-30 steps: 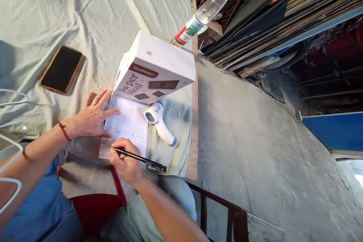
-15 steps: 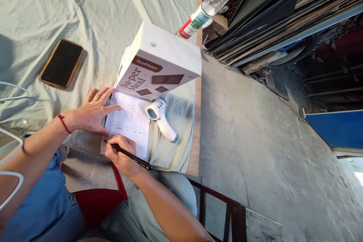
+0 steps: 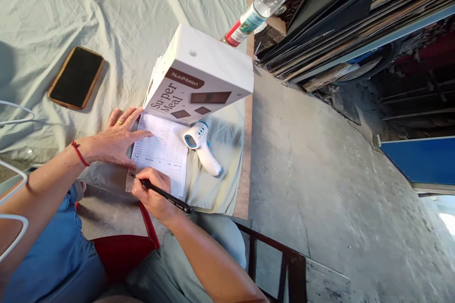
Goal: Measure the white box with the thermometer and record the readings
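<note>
Black pen point(image 3: 165, 193) between its fingers, my right hand point(image 3: 154, 194) rests low on a sheet of printed paper point(image 3: 165, 149), the pen tip at the sheet's lower left edge. Handwriting fills the left margin. My left hand point(image 3: 113, 142) lies spread along the paper's left side, thumb and fingers apart, holding nothing. Right beyond the paper stands a white box point(image 3: 213, 66) marked NutriMotion Su-per Meal. A white and blue infrared thermometer point(image 3: 202, 148) lies against the paper's right side.
A phone point(image 3: 76, 78) in a brown case lies on the pale tablecloth point(image 3: 142, 0) to the left. Behind the box is a clear plastic bottle point(image 3: 266, 4) with a red cap. White cables point(image 3: 14, 170) cross the left edge. A red chair point(image 3: 121, 253) is below.
Both hands keep nearly the same places, the pen still at the paper's lower left. The view has shifted very slightly.
</note>
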Available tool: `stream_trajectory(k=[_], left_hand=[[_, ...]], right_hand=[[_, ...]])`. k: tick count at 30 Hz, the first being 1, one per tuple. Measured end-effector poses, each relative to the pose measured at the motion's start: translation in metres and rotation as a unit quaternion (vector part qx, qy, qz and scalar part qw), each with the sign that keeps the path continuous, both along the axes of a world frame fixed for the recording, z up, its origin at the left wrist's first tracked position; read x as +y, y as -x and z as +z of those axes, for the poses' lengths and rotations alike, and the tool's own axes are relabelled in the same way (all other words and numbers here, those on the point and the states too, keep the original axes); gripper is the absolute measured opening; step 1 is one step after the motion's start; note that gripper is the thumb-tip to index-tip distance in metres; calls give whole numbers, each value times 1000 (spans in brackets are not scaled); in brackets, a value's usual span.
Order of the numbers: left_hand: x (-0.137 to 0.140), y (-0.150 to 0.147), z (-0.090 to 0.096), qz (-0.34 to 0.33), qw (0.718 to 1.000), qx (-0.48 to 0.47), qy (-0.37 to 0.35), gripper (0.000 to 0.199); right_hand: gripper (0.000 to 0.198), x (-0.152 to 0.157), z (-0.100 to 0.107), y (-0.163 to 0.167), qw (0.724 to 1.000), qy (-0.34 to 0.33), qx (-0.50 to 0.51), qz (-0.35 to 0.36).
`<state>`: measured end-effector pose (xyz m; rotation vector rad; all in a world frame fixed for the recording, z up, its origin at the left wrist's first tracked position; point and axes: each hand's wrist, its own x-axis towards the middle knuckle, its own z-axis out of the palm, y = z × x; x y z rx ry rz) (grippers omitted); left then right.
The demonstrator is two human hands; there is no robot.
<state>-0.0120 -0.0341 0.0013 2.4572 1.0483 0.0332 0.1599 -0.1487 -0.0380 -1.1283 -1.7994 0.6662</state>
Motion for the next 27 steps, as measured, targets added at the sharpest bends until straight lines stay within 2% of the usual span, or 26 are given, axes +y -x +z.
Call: stream_trajectory(k=[6,17,27], left_hand=[[0,1,-2,-1,1000,-11,-5,83],[1,2,0,5,999,-30,16,86],[2,1,0,2,1000,-25,14,86]], right_hand=[[14,1,2,-1,1000,3,1,17],[14,0,1,-2,999,-27,-3,-17],[14,-1,-1,-1,1000,-8,-15,-8]])
